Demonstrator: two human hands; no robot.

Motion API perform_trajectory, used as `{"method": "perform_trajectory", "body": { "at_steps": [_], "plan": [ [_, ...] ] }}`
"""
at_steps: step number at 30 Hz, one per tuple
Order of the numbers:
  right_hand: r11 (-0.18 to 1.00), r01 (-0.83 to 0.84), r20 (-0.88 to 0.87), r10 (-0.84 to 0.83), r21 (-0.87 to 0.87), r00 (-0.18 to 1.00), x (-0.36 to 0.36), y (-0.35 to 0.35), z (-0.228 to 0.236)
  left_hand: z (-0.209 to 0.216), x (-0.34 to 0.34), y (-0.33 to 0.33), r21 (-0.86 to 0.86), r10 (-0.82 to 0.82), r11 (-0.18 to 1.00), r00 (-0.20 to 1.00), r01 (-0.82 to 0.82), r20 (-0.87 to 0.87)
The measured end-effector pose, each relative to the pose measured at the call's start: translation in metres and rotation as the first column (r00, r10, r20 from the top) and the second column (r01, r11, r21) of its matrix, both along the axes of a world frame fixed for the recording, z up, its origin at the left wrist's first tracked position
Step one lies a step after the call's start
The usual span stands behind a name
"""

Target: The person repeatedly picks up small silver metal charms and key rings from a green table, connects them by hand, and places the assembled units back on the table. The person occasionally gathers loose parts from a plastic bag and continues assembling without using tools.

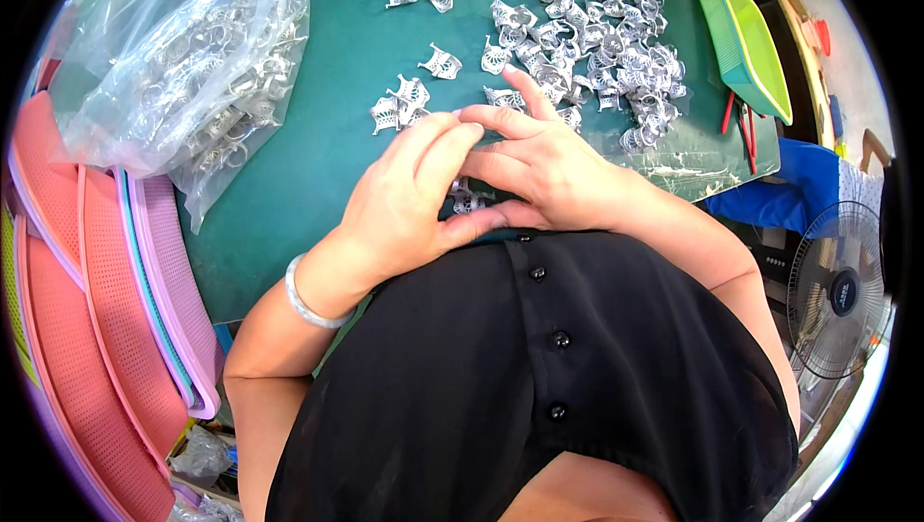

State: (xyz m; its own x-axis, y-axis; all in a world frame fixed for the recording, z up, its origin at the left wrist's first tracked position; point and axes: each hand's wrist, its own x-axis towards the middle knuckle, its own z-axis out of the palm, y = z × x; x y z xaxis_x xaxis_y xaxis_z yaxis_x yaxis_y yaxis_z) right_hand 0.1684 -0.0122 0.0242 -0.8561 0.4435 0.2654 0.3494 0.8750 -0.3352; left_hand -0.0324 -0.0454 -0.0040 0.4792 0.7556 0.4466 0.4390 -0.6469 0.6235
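Note:
My left hand [399, 197], with a pale bangle on the wrist, and my right hand [541, 164] meet close in front of my black shirt. Their fingertips and thumbs close around a small silver openwork metal piece [467, 200], mostly hidden by the fingers. My right index finger points away from the others, toward the loose pieces. A few similar curved, lattice-patterned pieces [411, 97] lie just beyond my left hand. The large heap of them [616, 50] spreads over the green tabletop [332, 89] beyond and to the right of my right hand.
A clear plastic bag [207, 70] full of silver pieces sits at the left. Pink and purple perforated baskets [115, 301] stack beside the table. On the right are a green basket [741, 41], red-handled pliers [746, 132] and a fan [839, 291].

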Motion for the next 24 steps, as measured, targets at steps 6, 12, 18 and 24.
{"method": "perform_trajectory", "body": {
  "at_steps": [6,12,18,24],
  "plan": [
    [0.994,0.053,-0.159,-0.067,-0.090,0.985,0.014,0.033,0.018,0.002,0.003,-0.002,-0.065,-0.044,0.997,0.998,0.041,-0.055],
    [0.969,0.240,-0.083,-0.244,-0.064,0.966,-0.020,0.059,0.004,-0.005,0.003,0.000,-0.046,-0.175,0.984,0.977,0.171,-0.119],
    [0.981,0.192,0.139,-0.187,-0.018,0.972,-0.046,0.068,-0.006,-0.008,0.002,-0.002,-0.070,-0.143,0.988,0.981,0.135,-0.130],
    [0.977,0.208,0.141,-0.201,-0.036,0.969,-0.046,0.075,-0.013,-0.006,0.001,-0.002,-0.067,-0.123,0.991,0.984,0.115,-0.127]
  ]
}}
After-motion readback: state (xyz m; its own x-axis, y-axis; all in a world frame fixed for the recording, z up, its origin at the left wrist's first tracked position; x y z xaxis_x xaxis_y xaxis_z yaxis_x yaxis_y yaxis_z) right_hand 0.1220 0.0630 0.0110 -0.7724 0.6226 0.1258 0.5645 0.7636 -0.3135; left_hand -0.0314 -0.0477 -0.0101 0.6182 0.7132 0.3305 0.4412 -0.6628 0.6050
